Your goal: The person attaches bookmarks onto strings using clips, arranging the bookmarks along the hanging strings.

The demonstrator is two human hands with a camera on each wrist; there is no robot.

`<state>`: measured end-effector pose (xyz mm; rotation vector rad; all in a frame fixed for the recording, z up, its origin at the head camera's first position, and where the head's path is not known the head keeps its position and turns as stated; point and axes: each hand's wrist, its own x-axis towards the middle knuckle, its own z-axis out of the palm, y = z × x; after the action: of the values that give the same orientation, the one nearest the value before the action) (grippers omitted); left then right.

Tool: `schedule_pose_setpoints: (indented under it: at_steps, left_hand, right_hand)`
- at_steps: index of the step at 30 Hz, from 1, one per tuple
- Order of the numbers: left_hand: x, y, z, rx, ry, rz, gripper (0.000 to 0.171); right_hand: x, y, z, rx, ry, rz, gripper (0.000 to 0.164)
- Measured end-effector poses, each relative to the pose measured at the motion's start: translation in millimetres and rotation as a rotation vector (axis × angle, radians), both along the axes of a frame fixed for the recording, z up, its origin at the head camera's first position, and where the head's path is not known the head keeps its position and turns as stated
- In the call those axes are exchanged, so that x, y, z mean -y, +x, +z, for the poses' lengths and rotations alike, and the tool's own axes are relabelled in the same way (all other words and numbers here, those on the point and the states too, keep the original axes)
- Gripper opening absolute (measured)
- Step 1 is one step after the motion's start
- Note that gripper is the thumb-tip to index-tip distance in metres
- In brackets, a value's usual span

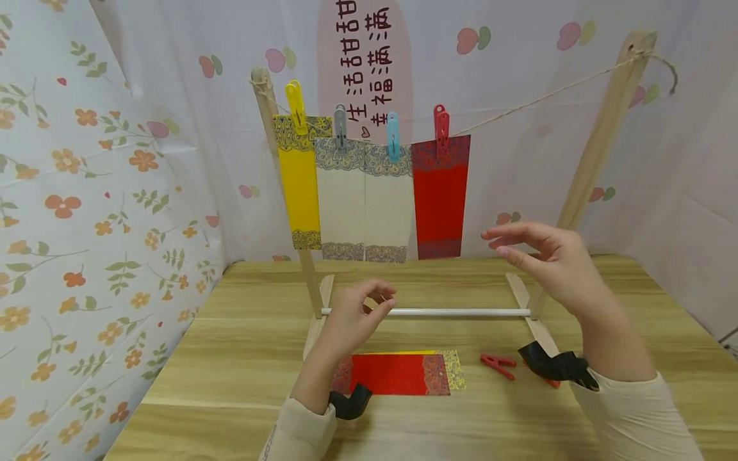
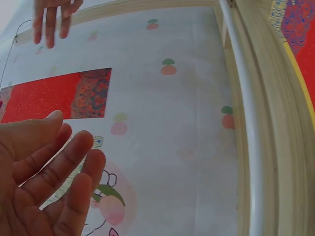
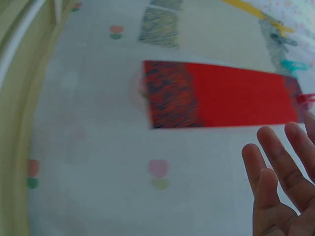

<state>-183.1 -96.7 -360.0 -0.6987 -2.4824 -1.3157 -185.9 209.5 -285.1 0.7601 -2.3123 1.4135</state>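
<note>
A yellow paper card (image 1: pixel 301 192), two cream ones (image 1: pixel 343 205) and a red card (image 1: pixel 441 198) hang in a row from a string (image 1: pixel 536 101). Yellow, grey, blue and red clothespins (image 1: pixel 441 131) hold them at the top. My right hand (image 1: pixel 553 259) is raised just right of the red card, apart from it, fingers loosely bent with nothing between them. Lower down, my left hand (image 1: pixel 360 314) hovers in front of the white rod (image 1: pixel 455 312), its fingers relaxed and holding nothing. Below it on the table lie a red card (image 1: pixel 398 374) and a yellow one partly beneath it.
Two wooden posts (image 1: pixel 599 137) carry the string and stand on wooden feet. Red clothespins (image 1: pixel 498 365) lie on the table (image 1: pixel 230 358) near my right wrist, one partly hidden by the black wrist strap (image 1: pixel 556 366). A patterned cloth (image 1: pixel 230 128) hangs behind.
</note>
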Motion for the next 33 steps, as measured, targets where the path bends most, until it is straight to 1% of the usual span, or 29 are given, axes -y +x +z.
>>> schedule_pose_setpoints:
  at_steps: [2, 5, 8, 10, 12, 16, 18, 20, 23, 28, 31, 33]
  left_hand:
    - [1, 0.1, -4.0, 0.032, -0.049, -0.027, 0.017]
    - [2, -0.7, -10.8, 0.107, -0.127, -0.073, 0.022]
    - [3, -3.4, -17.6, 0.189, -0.204, -0.107, 0.026]
    - [3, -6.5, -22.1, 0.231, -0.242, -0.125, 0.027]
    - [4, -8.9, -25.1, 0.255, -0.275, -0.138, 0.028]
    - [5, -13.2, -32.4, 0.291, -0.315, -0.159, 0.029]
    - [5, -14.1, -35.6, 0.307, -0.336, -0.170, 0.030]
    - [5, -14.0, -37.7, 0.340, -0.356, -0.174, 0.032]
    - [4, -13.5, -40.6, 0.366, -0.391, -0.176, 0.033]
    - [2, -12.7, -44.2, 0.403, -0.457, -0.150, 0.035]
    - [-1, -12.1, -44.2, 0.409, -0.513, -0.154, 0.035]
    - [-2, -11.9, -44.4, 0.402, -0.557, -0.167, 0.035]
  right_hand:
    - [-6, -2.1, -16.5, 0.036, 0.019, 0.009, 0.026]
    - [-15, -4.3, -39.6, 0.094, 0.086, 0.004, 0.025]
    - [-23, -5.4, -57.0, 0.158, 0.165, -0.015, 0.025]
    - [-26, -5.9, -65.3, 0.193, 0.207, -0.006, 0.025]
    - [-29, -6.2, -71.9, 0.232, 0.229, 0.020, 0.025]
    - [-32, -9.2, -84.7, 0.273, 0.267, 0.091, 0.025]
    - [-34, -11.8, -90.7, 0.294, 0.280, 0.137, 0.025]
    - [-36, -14.2, -95.8, 0.323, 0.290, 0.188, 0.025]
    - [-38, -16.5, -102.2, 0.393, 0.314, 0.250, 0.028]
    - [-42, -18.4, -112.7, 0.530, 0.348, 0.311, 0.033]
    - [-42, -19.8, -118.7, 0.558, 0.372, 0.336, 0.030]
    - [-42, -20.8, -122.0, 0.553, 0.397, 0.340, 0.027]
